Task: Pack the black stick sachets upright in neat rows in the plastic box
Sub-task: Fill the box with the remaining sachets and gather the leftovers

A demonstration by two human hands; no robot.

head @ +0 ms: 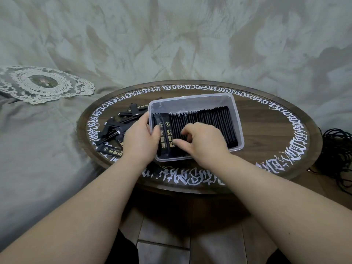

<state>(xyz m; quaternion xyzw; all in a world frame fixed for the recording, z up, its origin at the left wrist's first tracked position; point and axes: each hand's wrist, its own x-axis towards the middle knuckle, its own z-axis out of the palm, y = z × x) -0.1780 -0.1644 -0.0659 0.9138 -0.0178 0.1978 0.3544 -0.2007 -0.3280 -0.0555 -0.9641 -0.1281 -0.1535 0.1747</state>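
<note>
Black stick sachets with gold print are being packed into a clear rectangular plastic box (192, 99) set on a round dark wooden counter (270, 134) edged with white lettering. A long row of upright sachets (213, 126) is already seen filling the box from its right wall almost to the left end, their top edges lined up closely.

The step in hand appears to be the seating of the last few sachets (165, 138) at the box's left end. They are shown with their printed faces turned to the camera, leaning rather than fully upright. The left hand (140, 139) is laid against the box's left wall, its thumb hooked over the rim and pressed on the face of the outermost sachet; the other fingers are hidden behind the wall. The right hand (202, 141) is held over the near half of the row, its fingers (183, 130) curled, with the thumb and forefinger closed at the edge of the leaning sachets, which are thus caught between the two hands.

The next move is judged to call for these sachets to be tipped upright and pushed tight against the row, so that room is left at the wall.

A loose heap of unpacked black sachets (116, 128) is left lying flat on the counter just beside the box's left side, partly behind the left hand.

A white lace doily (45, 84) on grey-green bedding and a coil of black cable (337, 149) are seen at the edges.
</note>
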